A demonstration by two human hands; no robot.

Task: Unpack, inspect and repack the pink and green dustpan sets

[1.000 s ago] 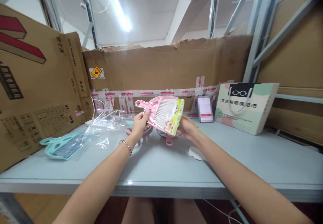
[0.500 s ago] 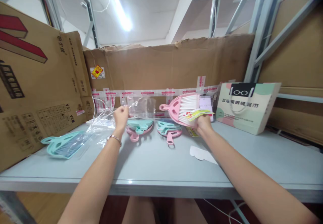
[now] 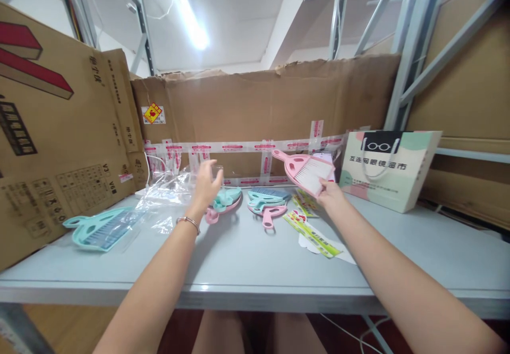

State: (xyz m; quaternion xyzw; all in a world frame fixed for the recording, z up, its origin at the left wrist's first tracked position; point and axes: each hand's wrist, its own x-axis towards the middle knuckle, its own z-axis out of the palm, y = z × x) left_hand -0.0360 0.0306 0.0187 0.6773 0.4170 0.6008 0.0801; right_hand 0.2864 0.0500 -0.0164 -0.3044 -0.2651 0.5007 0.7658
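My right hand [image 3: 331,194] grips a pink dustpan with a white-bristled brush [image 3: 308,173] by its wide edge, raised above the table with its handle pointing left. My left hand [image 3: 206,188] is open, thumb and fingers apart, over the stacked teal-and-pink dustpan set [image 3: 228,200], which it partly hides. Clear plastic bags [image 3: 167,192] lie crumpled to its left. Between my hands sits another stack of teal and pink dustpans [image 3: 268,205]. A yellow-green printed card [image 3: 314,234] lies below my right hand, partly over a white paper piece [image 3: 346,254].
A teal dustpan with brush [image 3: 101,230] lies at the left of the grey table [image 3: 247,269]. Large cardboard boxes [image 3: 67,146] stand left, and taped cardboard [image 3: 247,104] lines the back. A paper bag [image 3: 392,170] stands at the right, beside metal rack posts.
My left hand has opened, moved slightly right and let go of the clear plastic bag. The yellow-green card has left my right hand for the table. The pink dustpan has shifted right and tilted.
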